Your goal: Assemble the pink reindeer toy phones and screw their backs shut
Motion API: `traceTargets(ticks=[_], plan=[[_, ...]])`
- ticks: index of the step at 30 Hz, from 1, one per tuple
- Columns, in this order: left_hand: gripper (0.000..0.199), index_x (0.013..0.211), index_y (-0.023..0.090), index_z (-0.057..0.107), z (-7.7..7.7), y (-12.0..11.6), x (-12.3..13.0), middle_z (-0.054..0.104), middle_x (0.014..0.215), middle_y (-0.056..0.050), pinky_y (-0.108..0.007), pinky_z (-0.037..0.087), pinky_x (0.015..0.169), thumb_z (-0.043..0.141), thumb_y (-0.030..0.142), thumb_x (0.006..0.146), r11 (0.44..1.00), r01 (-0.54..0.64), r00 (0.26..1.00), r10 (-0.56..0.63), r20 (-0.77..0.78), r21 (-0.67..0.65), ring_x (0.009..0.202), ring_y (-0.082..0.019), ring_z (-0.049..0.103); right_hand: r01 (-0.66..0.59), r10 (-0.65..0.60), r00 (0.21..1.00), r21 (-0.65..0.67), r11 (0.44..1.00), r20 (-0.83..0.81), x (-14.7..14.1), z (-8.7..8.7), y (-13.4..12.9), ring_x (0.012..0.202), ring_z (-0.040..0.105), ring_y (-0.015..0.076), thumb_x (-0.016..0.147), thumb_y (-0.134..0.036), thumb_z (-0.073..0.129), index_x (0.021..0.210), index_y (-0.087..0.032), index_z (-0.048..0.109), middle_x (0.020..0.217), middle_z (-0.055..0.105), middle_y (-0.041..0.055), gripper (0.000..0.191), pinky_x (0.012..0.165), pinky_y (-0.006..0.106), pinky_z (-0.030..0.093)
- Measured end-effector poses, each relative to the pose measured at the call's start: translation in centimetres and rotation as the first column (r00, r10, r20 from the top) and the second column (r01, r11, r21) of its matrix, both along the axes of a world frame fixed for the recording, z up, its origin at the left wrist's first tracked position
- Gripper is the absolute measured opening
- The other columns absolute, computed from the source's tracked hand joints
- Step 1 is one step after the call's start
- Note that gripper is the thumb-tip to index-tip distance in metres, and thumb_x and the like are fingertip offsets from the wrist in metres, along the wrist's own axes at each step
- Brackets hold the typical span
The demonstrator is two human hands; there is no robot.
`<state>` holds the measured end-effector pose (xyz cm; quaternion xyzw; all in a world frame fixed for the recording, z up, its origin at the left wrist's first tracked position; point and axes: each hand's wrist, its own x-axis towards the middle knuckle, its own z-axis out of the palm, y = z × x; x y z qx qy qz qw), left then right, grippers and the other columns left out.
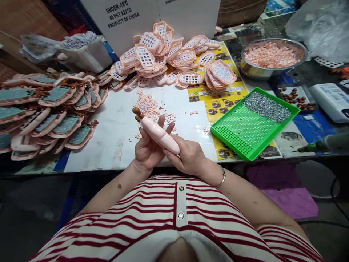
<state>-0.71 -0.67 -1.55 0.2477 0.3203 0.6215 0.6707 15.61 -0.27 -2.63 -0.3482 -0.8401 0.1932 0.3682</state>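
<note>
A pale pink plastic casing [160, 135] is held tilted in front of my chest, its smooth rounded side facing up. Brown knobbed pieces [138, 113] stick out from its far left end. My left hand [147, 151] cradles the casing from the left and below, thumb on the near side and fingertips showing beyond it. With fingers and thumb, my right hand [191, 154] grips the near right end. The casing's underside is hidden. Just beyond the hands, small pink plastic parts [147, 102] lie scattered on a white sheet [109, 127].
Pink casings with grey-green panels [61, 125] are stacked at left. Pink frames with white perforated inserts [145, 56] pile up at the back. Right: a green tray [231, 136] of screws, a metal bowl [259, 71] of pink pieces, brown parts [293, 96] and a power screwdriver [324, 143].
</note>
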Motion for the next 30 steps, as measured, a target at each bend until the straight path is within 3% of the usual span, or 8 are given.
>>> traceTargets(ticks=[7,11,14,18,21,25,28,30], plan=[[0.045,0.094,0.024,0.079,-0.6,0.3,0.1,0.079,0.107,-0.005,-0.034,0.055,0.097,0.096,0.046,0.058,0.995,-0.082,0.970,0.094,-0.224,0.063,0.112,-0.025,0.070,-0.123,0.067,0.952,-0.172,0.978,-0.298,0.9,0.9,1.4,0.117,0.067,0.0251,0.098,-0.040,0.056,0.140,-0.022,0.053,0.134,0.068,0.0135,0.046,0.100,0.042,0.056],[0.039,0.084,0.021,0.075,-0.5,0.4,1.3,0.077,0.085,-0.001,-0.026,0.057,0.076,0.096,0.041,0.059,0.991,-0.114,0.947,0.132,-0.294,0.077,0.079,-0.015,0.070,-0.090,-0.091,0.880,-0.352,0.932,-0.466,0.4,-0.5,1.2,0.090,0.068,0.0196,0.095,-0.038,0.059,0.119,-0.022,0.066,0.104,0.074,0.0062,0.029,0.087,0.037,0.058],[0.039,0.087,0.019,0.073,0.1,0.5,2.0,0.076,0.086,-0.001,-0.025,0.055,0.072,0.094,0.042,0.063,0.986,-0.114,0.894,0.156,-0.421,0.124,0.076,-0.015,0.068,-0.173,-0.234,0.730,-0.504,0.846,-0.642,-0.1,-1.7,1.2,0.089,0.067,0.0177,0.091,-0.050,0.065,0.112,-0.025,0.065,0.100,0.073,0.0034,0.032,0.085,0.034,0.058],[0.035,0.105,0.020,0.077,1.0,-0.1,2.7,0.077,0.100,-0.005,-0.033,0.053,0.089,0.086,0.031,0.074,0.989,-0.085,0.745,0.144,-0.651,0.121,0.094,-0.022,0.069,-0.344,-0.392,0.526,-0.611,0.713,-0.754,-0.3,-3.3,1.8,0.108,0.069,0.0167,0.090,-0.057,0.062,0.125,-0.034,0.055,0.126,0.069,0.0034,0.043,0.089,0.033,0.060],[0.030,0.107,0.023,0.080,1.4,-0.7,3.0,0.078,0.105,-0.004,-0.045,0.039,0.114,0.082,0.025,0.077,0.981,-0.115,0.671,0.193,-0.716,0.156,0.103,-0.026,0.070,-0.344,-0.383,0.571,-0.635,0.691,-0.726,-0.2,-4.6,2.1,0.117,0.068,0.0169,0.093,-0.059,0.056,0.137,-0.036,0.046,0.137,0.065,0.0058,0.052,0.098,0.037,0.060],[0.032,0.105,0.029,0.081,1.3,-0.9,3.0,0.079,0.107,-0.001,-0.052,0.008,0.129,0.083,0.021,0.074,0.969,-0.100,0.653,0.234,-0.721,0.224,0.109,-0.028,0.070,-0.218,-0.301,0.712,-0.608,0.763,-0.634,-0.1,-5.8,2.1,0.129,0.063,0.0167,0.102,-0.060,0.028,0.148,-0.033,0.036,0.143,0.061,0.0098,0.054,0.101,0.039,0.059],[0.036,0.103,0.029,0.080,1.6,-0.7,2.7,0.078,0.111,-0.003,-0.054,0.006,0.128,0.086,0.020,0.070,0.971,-0.085,0.665,0.222,-0.714,0.223,0.125,-0.032,0.063,-0.177,-0.288,0.735,-0.584,0.792,-0.614,0.2,-5.6,2.1,0.129,0.063,0.0172,0.103,-0.061,0.024,0.150,-0.031,0.036,0.143,0.063,0.0107,0.057,0.098,0.039,0.061],[0.042,0.106,0.027,0.079,1.8,-0.4,2.4,0.076,0.118,-0.006,-0.054,0.018,0.126,0.089,0.020,0.065,0.981,-0.053,0.697,0.170,-0.697,0.186,0.130,-0.033,0.060,-0.166,-0.302,0.725,-0.583,0.795,-0.619,0.5,-5.2,2.0,0.125,0.066,0.0178,0.100,-0.063,0.035,0.145,-0.031,0.043,0.139,0.066,0.0094,0.056,0.099,0.039,0.060]])
